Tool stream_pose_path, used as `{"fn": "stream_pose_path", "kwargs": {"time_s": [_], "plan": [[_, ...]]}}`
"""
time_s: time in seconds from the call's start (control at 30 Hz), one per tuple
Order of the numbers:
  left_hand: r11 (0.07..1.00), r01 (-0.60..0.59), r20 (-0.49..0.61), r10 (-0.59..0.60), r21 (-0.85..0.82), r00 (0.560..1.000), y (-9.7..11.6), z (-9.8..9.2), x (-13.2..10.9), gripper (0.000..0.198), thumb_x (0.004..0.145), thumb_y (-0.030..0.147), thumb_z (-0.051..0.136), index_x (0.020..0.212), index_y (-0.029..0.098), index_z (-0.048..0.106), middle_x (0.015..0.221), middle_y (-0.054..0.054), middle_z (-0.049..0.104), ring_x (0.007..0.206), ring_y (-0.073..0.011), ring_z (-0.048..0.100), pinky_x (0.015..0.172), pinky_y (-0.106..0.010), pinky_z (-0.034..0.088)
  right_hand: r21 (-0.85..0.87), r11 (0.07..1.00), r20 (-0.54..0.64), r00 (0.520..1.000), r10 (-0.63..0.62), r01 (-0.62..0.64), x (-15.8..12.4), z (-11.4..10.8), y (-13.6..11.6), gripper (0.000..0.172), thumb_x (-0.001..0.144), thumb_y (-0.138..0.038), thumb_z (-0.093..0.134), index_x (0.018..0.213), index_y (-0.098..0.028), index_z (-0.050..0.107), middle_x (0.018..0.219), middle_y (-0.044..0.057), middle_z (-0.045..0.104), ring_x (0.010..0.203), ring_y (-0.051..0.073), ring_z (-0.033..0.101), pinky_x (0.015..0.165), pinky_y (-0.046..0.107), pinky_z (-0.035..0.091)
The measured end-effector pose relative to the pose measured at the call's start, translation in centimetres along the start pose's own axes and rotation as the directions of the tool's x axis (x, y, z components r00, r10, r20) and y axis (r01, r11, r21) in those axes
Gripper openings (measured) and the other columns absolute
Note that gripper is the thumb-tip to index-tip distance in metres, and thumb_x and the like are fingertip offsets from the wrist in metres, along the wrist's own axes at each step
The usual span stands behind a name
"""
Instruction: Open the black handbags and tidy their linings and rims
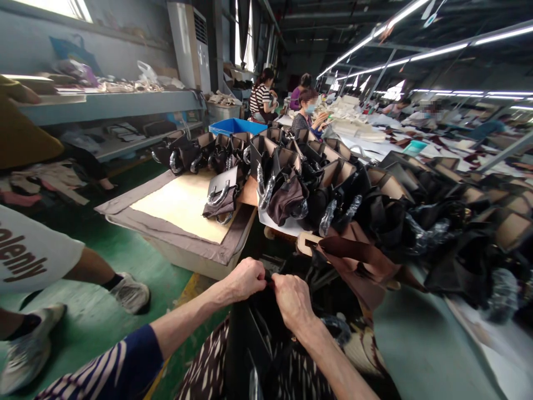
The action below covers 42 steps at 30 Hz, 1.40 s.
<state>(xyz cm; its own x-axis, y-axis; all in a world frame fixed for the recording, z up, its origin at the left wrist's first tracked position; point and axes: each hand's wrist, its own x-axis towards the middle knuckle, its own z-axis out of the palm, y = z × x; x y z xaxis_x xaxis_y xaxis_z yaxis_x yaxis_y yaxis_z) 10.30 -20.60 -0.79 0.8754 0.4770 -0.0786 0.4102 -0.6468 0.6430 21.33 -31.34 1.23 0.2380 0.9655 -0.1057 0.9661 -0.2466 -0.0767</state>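
A black handbag (245, 339) rests upright on my lap, with part of a plastic-wrapped handle showing at the bottom. My left hand (249, 279) is closed at the bag's upper edge, fingers pinched together. Close beside it, my right hand (292, 298) pinches the same dark edge, the two sets of fingertips almost meeting. What exactly lies between the fingertips is too dark and small to make out. Just beyond my hands, a brown strap (358, 253) lies over the table's near edge by a cream-coloured piece (308, 243).
Rows of dark handbags (287, 194) with wrapped handles crowd the table ahead and right. One bag (222, 191) sits on a cloth-covered bin (175, 205). A blue crate (237, 126) stands behind. At left, a person's legs (100, 272) are close by; other people sit farther back.
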Motion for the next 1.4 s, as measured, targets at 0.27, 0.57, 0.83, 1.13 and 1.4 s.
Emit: {"fn": "stream_pose_path", "kwargs": {"time_s": [0.27,0.57,0.83,1.13,1.4], "plan": [[0.993,0.086,0.063,-0.081,-0.084,0.995,-1.1,-2.1,-1.9,0.049,0.047,0.026,0.071,0.089,0.017,0.046,0.077,0.004,0.050,0.064,-0.0107,0.042,0.052,-0.019,0.031,0.023,0.998,0.043,0.998,0.052,-0.053,-0.3,0.1,0.1,0.022,0.089,-0.026,0.037,0.086,-0.022,0.059,0.075,0.004,0.069,0.071,0.018,0.065,0.055,0.024,0.034],[0.888,0.170,0.359,-0.006,-0.427,0.933,-4.0,-3.7,-2.4,0.038,0.057,0.007,0.050,0.091,0.018,0.065,0.073,0.005,0.060,0.069,-0.0121,0.052,0.058,-0.017,0.037,0.044,0.999,0.063,0.998,0.026,-0.029,-2.0,-1.9,-0.7,0.023,0.090,-0.026,0.035,0.082,-0.023,0.057,0.073,0.003,0.068,0.071,0.018,0.065,0.054,0.025,0.032],[0.879,0.170,0.267,-0.051,-0.445,0.962,-2.5,-2.6,-2.8,0.026,0.061,0.018,0.056,0.083,0.017,0.070,0.063,0.005,0.059,0.062,-0.0117,0.050,0.055,-0.017,0.036,0.040,0.998,0.044,0.998,0.042,-0.044,-2.6,-1.0,-0.3,0.022,0.090,-0.031,0.035,0.086,-0.024,0.056,0.069,0.001,0.068,0.068,0.017,0.065,0.053,0.024,0.031],[0.920,0.122,0.196,-0.050,-0.373,0.979,-1.9,-1.6,-2.6,0.021,0.064,0.020,0.056,0.080,0.015,0.068,0.060,0.005,0.054,0.059,-0.0098,0.045,0.053,-0.017,0.032,-0.004,0.996,-0.002,0.996,-0.086,0.086,-1.0,-0.5,-1.6,0.016,0.087,-0.027,0.044,0.079,-0.022,0.058,0.078,0.001,0.067,0.074,0.018,0.064,0.060,0.024,0.036],[0.891,0.220,0.191,-0.154,-0.397,0.969,-0.9,-1.9,-2.4,0.029,0.061,0.020,0.060,0.089,0.015,0.054,0.056,0.007,0.049,0.050,-0.0078,0.038,0.046,-0.018,0.025,0.049,0.989,0.099,0.985,-0.141,0.136,0.1,-0.7,-2.2,0.018,0.088,-0.027,0.041,0.087,-0.023,0.059,0.079,0.004,0.069,0.074,0.017,0.065,0.057,0.022,0.036]]}}
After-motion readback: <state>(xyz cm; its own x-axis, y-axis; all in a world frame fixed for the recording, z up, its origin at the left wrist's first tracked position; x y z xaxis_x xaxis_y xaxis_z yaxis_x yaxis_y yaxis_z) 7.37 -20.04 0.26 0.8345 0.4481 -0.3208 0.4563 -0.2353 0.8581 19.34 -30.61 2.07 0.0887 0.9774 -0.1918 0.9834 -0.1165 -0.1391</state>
